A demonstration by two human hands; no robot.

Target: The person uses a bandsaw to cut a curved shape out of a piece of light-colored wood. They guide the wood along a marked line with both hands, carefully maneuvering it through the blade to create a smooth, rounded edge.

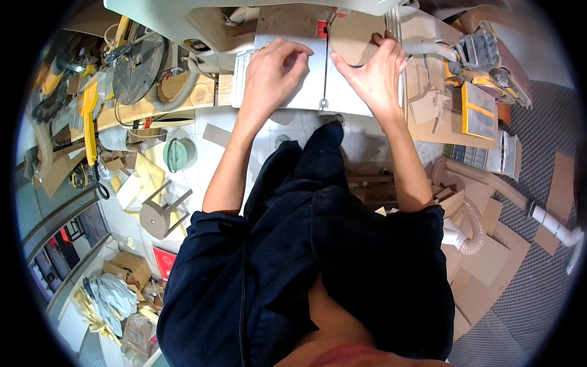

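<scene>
My left hand (274, 74) rests at the left part of a pale metal machine table (313, 92). Its fingers are curled, the thumb close to the index finger, and nothing shows between them. Across the table's narrow dark slot, my right hand (377, 74) spans the near edge of a tan board piece (356, 38). The thumb is at the board's left side and the fingers are at its right, so the hand grips it. That board has a rounded near edge and lies flat beside the slot. A small red part (321, 29) sits by the slot, beyond my hands.
The pale machine housing (244, 13) overhangs the far edge. A dark sanding disc (140, 70) stands at left, a belt sander (489, 58) at right. Board scraps (428, 101) lie right of the table. A stool (160, 217) and green bin (175, 155) are on the floor.
</scene>
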